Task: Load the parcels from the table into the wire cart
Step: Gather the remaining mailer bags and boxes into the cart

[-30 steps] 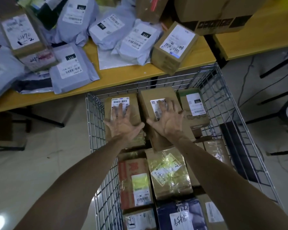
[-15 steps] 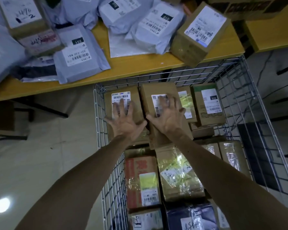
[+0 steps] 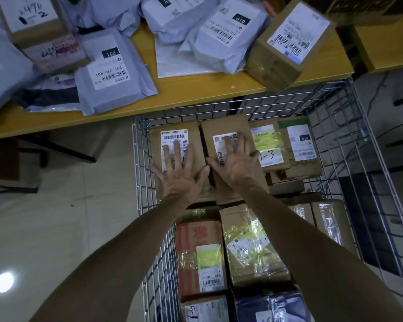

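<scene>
We find both hands flat, fingers straight and spread, grasping nothing. The left hand (image 3: 179, 169) presses 1 brown box (image 3: 197, 140) and the right hand (image 3: 237, 165) the neighbouring box (image 3: 221, 126), at the wire cart's (image 3: 140, 163) 12 o'clock end. We judge this seats them level for stacking. Grey mailers (image 3: 113, 73) lie on the table (image 3: 196, 95) at 11 o'clock.

A wire cart (image 3: 141, 159) of silver mesh is being shown against the edge of a yellow counter (image 3: 196, 89). Brown cardboard parcels are being carried inside it, lying flat in rows, labels up. At the far end, the left box (image 3: 194, 138) and the right box (image 3: 223, 125) are being pressed side by side under the left hand (image 3: 179, 175) and the right hand (image 3: 239, 165). A grey mailer bag (image 3: 112, 73) and a tilted cardboard box (image 3: 286, 40) are being shown on the counter.
</scene>
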